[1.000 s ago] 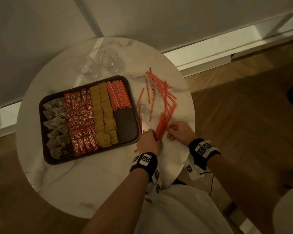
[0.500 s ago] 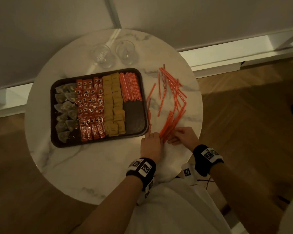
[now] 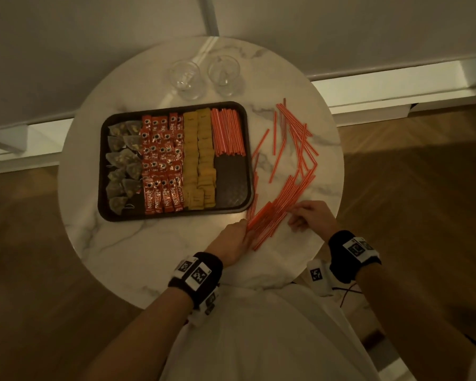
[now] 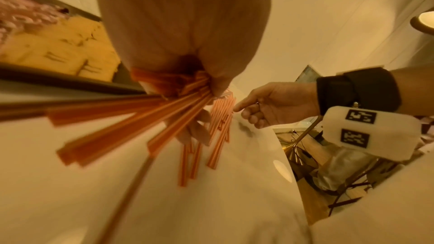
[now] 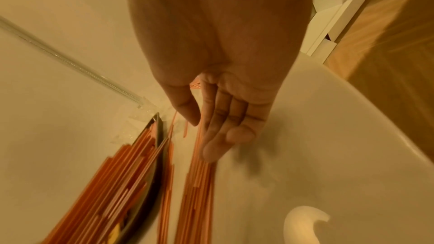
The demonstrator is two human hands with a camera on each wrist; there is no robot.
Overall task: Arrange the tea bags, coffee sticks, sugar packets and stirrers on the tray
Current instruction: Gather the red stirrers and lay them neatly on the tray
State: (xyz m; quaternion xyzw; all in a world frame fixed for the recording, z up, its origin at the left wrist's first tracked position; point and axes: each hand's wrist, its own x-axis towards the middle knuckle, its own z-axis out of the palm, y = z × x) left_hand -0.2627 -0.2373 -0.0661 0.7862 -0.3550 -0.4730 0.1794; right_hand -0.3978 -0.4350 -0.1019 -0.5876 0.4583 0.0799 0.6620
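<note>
A round marble bench (image 3: 116, 251) stood against a pale wall, with wooden floor around it. On it lay a dark rectangular tray (image 3: 232, 185), its near right corner bare. From left to right across the tray ran a column of pyramid tea bags (image 3: 123, 165), rows of red coffee sticks (image 3: 162, 163), two columns of yellow sugar packets (image 3: 199, 160), and a neat block of orange stirrers (image 3: 228, 132) filling the far right corner. Two clear glasses (image 3: 186, 78) stood side by side on the bench just beyond the tray's far edge. To the right of the tray, loose stirrers (image 3: 293, 138) were scattered over the marble, thinning out toward the far side and drawn into a slanted bundle (image 3: 270, 215) near the front edge. The left hand (image 3: 231, 242) rested at the bundle's near end, just off the tray's front right corner; in the left wrist view its fingers (image 4: 199, 127) were curled round a sheaf of those stirrers, which fanned out toward the camera. The right hand (image 3: 312, 217) lay on the other side of the bundle, its fingers (image 5: 220, 136) straight and close together, holding nothing, their tips at the edge of the stirrers on the bench. Both wrists wore black bands with printed markers.
</note>
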